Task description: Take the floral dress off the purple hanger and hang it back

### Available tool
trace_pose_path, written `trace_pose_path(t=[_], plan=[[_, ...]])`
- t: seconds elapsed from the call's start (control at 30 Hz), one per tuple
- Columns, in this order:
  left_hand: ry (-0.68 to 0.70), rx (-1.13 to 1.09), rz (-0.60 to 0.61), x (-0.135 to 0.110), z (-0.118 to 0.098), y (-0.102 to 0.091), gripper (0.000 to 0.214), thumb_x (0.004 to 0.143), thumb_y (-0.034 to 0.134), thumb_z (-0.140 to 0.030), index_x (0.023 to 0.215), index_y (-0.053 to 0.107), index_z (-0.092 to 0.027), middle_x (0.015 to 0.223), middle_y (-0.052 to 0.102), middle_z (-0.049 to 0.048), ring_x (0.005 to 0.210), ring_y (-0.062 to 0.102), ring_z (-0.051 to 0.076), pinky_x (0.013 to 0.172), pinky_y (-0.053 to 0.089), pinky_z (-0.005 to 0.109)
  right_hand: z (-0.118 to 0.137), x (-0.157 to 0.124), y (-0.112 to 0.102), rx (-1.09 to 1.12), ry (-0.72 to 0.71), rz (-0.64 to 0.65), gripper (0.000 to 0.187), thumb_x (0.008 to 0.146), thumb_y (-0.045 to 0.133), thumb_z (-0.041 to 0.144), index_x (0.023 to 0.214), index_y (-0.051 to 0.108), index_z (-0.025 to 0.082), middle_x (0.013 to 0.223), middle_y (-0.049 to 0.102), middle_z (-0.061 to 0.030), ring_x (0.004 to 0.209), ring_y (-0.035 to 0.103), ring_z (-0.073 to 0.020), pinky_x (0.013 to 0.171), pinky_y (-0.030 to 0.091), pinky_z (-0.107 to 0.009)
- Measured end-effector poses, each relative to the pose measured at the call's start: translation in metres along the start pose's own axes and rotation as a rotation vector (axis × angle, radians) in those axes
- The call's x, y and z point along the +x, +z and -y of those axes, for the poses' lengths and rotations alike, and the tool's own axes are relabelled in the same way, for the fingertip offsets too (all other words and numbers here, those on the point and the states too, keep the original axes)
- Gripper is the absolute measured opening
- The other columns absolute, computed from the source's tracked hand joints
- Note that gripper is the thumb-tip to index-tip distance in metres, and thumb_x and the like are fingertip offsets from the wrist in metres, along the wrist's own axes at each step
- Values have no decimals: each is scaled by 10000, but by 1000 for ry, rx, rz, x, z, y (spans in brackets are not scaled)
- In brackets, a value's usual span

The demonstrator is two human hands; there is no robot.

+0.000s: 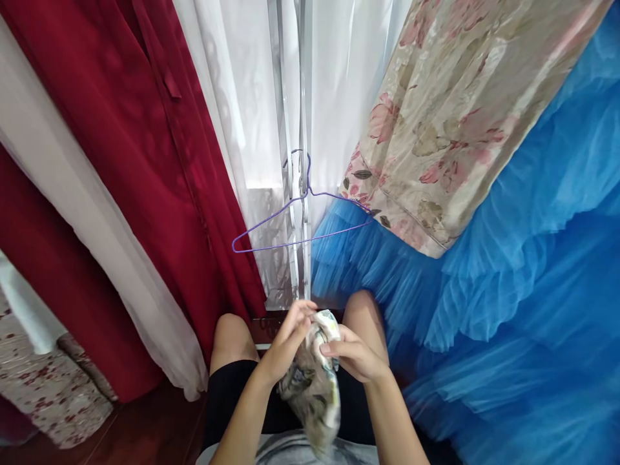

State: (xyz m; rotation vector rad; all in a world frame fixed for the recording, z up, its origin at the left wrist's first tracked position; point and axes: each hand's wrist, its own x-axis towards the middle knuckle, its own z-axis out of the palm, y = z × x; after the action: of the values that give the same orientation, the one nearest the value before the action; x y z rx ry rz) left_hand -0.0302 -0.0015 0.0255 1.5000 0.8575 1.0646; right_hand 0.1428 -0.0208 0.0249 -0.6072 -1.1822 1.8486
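Observation:
Over my lap, a crumpled patterned cloth (317, 394) in white, beige and dark tones is bunched between both hands. My left hand (290, 339) is closed at the cloth's upper left edge, its fingertips partly hidden. On the other side, my right hand (356, 354) pinches the cloth, with the thumb lying across its front. The lower end hangs down toward my shirt and is blurred. Beyond my hands, a thin purple clothes hanger (303, 242) hangs by its hook on a pale metal strip (285, 97), with nothing on it.
Red drapes (184, 213) and white sheer fabric (237, 84) hang at left and centre. A floral curtain-like fabric (436, 129) and ruffled blue tulle (533, 290) fill the right. Patterned fabric (43, 381) reaches low over the dark red floor (150, 426) at left.

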Motion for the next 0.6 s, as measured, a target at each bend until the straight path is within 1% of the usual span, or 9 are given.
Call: trace_pose_path(t=[0.1, 0.17, 0.2, 0.27, 0.37, 0.43, 0.5, 0.53, 0.6], plan=[[-220, 148, 280, -29, 17, -20, 515, 912, 607, -581, 1246, 655, -192, 1220, 687, 103, 1196, 597, 297, 1055, 451, 394, 28, -10, -6, -47, 35, -59, 319, 649, 839, 399, 705, 707, 114, 638, 623, -20, 565, 506, -115, 558, 398, -229], [-233, 238, 361, -43, 29, -36, 421, 895, 648, -533, 1134, 726, -195, 1128, 725, 86, 1110, 633, 299, 1000, 483, 382, 54, -14, -13, -124, 11, -171, 281, 661, 807, 377, 702, 710, 116, 605, 618, -22, 532, 496, -120, 522, 382, -231], [-209, 266, 347, -46, 34, -46, 368, 901, 642, -508, 1080, 748, -204, 1080, 736, 78, 1068, 643, 294, 966, 498, 374, 68, -13, -17, -176, -13, -227, 261, 664, 794, 365, 685, 703, 120, 589, 610, -20, 515, 484, -120, 506, 368, -232], [-150, 308, 248, -43, 38, -72, 294, 909, 625, -471, 972, 769, -222, 973, 743, 66, 956, 654, 278, 872, 521, 351, 96, -8, -24, -301, -70, -303, 257, 678, 767, 359, 618, 655, 136, 550, 571, -6, 481, 436, -107, 474, 320, -228], [-21, 362, 116, -15, 29, -121, 167, 855, 679, -388, 837, 765, -246, 834, 723, 54, 796, 635, 250, 761, 514, 314, 132, 13, -30, -564, -169, -329, 295, 716, 736, 369, 571, 590, 157, 515, 516, 22, 467, 378, -93, 460, 266, -227], [84, 425, 37, 13, 14, -154, 86, 798, 721, -332, 811, 776, -267, 809, 720, 57, 781, 632, 250, 785, 504, 313, 147, 34, -34, -763, -265, -316, 239, 739, 718, 346, 619, 634, 157, 553, 559, 17, 504, 433, -111, 489, 310, -231], [165, 510, -73, 45, -4, -185, 116, 740, 759, -323, 844, 793, -288, 852, 740, 59, 855, 643, 271, 877, 485, 340, 154, 61, -42, -927, -379, -327, 149, 751, 707, 304, 740, 720, 156, 685, 672, -17, 616, 561, -157, 583, 411, -250], [191, 549, -129, 61, -14, -198, 123, 723, 764, -344, 829, 793, -288, 857, 746, 56, 877, 644, 283, 910, 474, 362, 155, 75, -48, -987, -443, -358, 154, 752, 705, 287, 826, 753, 161, 789, 723, -41, 710, 622, -188, 658, 454, -267], [214, 623, -203, 92, -33, -220, 145, 716, 753, -395, 794, 783, -275, 861, 754, 52, 906, 647, 301, 937, 462, 395, 151, 103, -61, -1083, -548, -450, 220, 758, 705, 275, 940, 774, 174, 946, 763, -77, 863, 676, -235, 778, 481, -299]])
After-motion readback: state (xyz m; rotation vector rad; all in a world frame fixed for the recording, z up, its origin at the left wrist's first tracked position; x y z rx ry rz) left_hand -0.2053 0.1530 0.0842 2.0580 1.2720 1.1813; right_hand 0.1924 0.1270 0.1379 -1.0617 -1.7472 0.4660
